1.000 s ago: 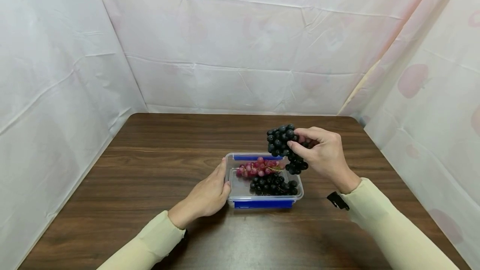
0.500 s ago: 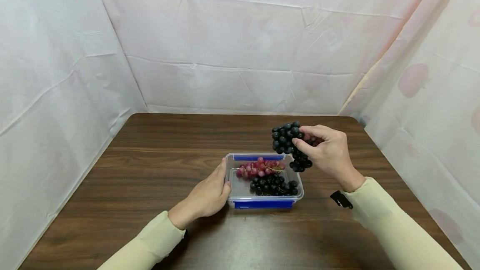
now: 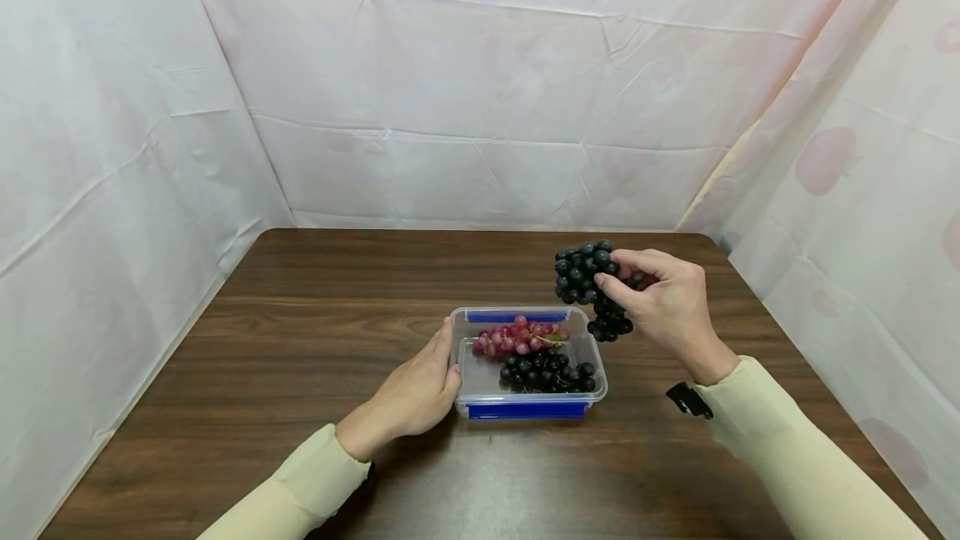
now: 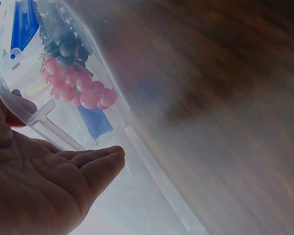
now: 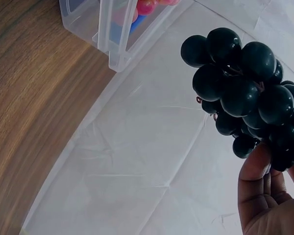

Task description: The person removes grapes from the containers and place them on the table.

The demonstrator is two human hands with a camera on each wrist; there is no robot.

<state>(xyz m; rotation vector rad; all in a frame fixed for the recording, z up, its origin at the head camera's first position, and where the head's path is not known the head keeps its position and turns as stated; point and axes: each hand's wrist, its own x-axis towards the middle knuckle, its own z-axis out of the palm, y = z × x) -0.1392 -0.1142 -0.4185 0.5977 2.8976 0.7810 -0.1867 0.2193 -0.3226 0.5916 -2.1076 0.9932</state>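
Observation:
Between its thumb and fingers, my right hand [image 3: 667, 307] pinches a bunch of black grapes [image 3: 579, 275], held up beyond the far right corner of a clear plastic container [image 3: 477, 375]. The same black grapes [image 5: 245, 93] fill the right side of the right wrist view. Inside the container lie a bunch of red grapes [image 3: 512, 338] at the back and a second black bunch [image 3: 546, 372] in front of it. My left hand [image 3: 416, 382] rests against the container's left wall with straight fingers; its palm [image 4: 39, 181] shows in the left wrist view.
The container has blue latches [image 3: 527, 410] on its near and far sides, and no lid is on it. It stands on a dark wooden table [image 3: 337, 290]. White sheeting [image 3: 480, 90] hangs behind the table and along both sides.
My right hand has moved right and slightly up with the black grapes, away from above the container's right end. The left hand and the container have stayed in place.

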